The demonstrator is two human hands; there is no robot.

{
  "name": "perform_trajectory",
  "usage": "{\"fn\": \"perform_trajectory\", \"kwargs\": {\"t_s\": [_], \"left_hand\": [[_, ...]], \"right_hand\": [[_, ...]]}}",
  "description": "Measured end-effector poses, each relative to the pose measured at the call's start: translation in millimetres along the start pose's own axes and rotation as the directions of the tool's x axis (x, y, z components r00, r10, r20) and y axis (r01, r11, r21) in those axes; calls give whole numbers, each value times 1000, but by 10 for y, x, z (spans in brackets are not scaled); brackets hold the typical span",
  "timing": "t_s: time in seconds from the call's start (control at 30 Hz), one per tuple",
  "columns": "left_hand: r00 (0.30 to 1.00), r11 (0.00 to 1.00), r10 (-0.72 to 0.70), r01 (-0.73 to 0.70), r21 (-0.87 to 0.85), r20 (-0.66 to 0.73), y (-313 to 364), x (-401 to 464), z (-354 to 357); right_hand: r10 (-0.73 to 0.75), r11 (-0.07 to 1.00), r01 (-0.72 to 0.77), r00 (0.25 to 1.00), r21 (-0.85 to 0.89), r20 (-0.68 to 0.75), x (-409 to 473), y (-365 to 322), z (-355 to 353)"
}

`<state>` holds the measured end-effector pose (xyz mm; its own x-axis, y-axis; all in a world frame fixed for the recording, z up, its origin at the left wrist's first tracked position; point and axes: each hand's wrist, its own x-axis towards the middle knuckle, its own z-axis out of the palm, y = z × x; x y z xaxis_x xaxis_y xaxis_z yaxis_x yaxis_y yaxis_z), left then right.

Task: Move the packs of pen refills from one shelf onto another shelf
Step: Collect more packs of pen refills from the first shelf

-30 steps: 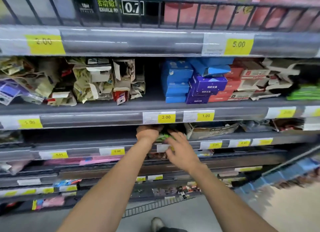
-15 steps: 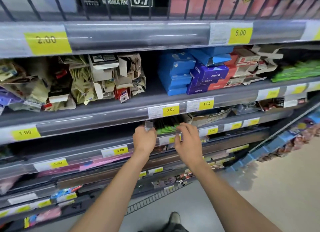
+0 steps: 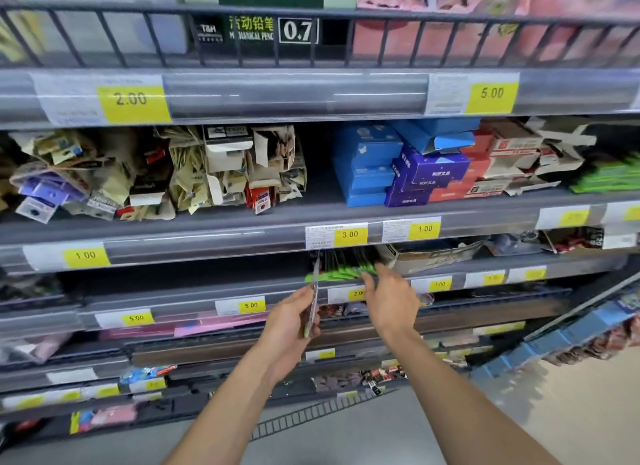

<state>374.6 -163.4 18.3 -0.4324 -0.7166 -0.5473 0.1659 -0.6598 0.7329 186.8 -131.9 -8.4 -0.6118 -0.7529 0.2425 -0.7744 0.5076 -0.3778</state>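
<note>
Green-edged packs of pen refills (image 3: pixel 341 274) stand in a row on the shelf (image 3: pixel 450 268) at centre frame, under the 3.00 price tag (image 3: pixel 349 234). Left hand (image 3: pixel 291 326) grips one pack (image 3: pixel 314 301) edge-on, its long axis running up and away from the palm toward the row. Right hand (image 3: pixel 391 300) is nearer the row, fingers (image 3: pixel 370 282) loosely spread and touching the packs' front edge, gripping nothing I can make out.
</note>
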Motion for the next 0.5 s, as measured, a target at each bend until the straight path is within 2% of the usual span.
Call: {"fn": "perform_trajectory", "kwargs": {"t_s": [0.1,0.17,0.37,0.5], "left_hand": [[996,998,37,-41,51,82,-14,-16,21],[995,995,53,-61,83,89,-10,-12,54],[994,982,108,-103,160,-26,32,82,135],[987,982,125,-110,154,-96,11,218,205]], "right_hand": [[-73,997,74,997,30,-40,33,76,-29],[-113,993,116,989,30,-100,59,109,-59],[-161,977,197,938,88,-307,89,152,-165],[-224,938,312,880,154,-420,-70,161,-238]]}}
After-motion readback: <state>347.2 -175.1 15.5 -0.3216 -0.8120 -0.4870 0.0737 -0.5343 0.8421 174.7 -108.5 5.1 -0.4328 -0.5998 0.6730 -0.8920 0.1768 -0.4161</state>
